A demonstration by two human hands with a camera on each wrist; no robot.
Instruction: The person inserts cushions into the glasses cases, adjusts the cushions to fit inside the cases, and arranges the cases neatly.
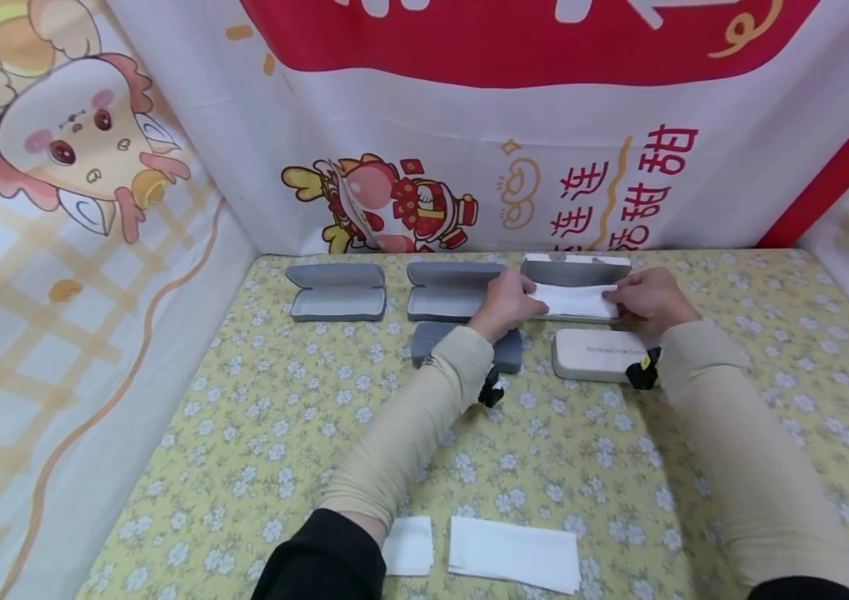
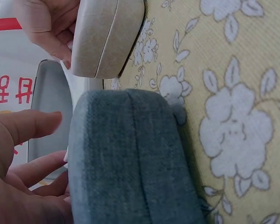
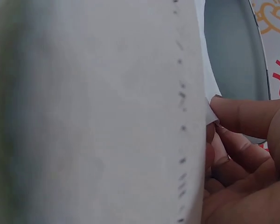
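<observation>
A folded white cloth [image 1: 572,300] lies across the open eyeglass case [image 1: 577,268], whose lid stands up behind it. My right hand [image 1: 651,298] pinches the cloth's right end between thumb and forefinger, as the right wrist view shows. At the left end, my left hand [image 1: 508,302] has its fingertips right at the cloth; the left wrist view shows the thumb [image 2: 42,125] apart from the other fingers. Nearer to me, a closed white eyeglass case [image 1: 596,354] and a closed blue-grey case [image 1: 431,337] sit by the wrists. The blue-grey case hides part of the left fingertips in the left wrist view.
Two more grey cases stand open along the back, one at far left [image 1: 337,293] and one in the middle [image 1: 442,292]. Two white cloths lie at the front, one folded rectangle [image 1: 514,552] and one [image 1: 407,546] partly under the left arm. A printed curtain [image 1: 394,108] hangs behind.
</observation>
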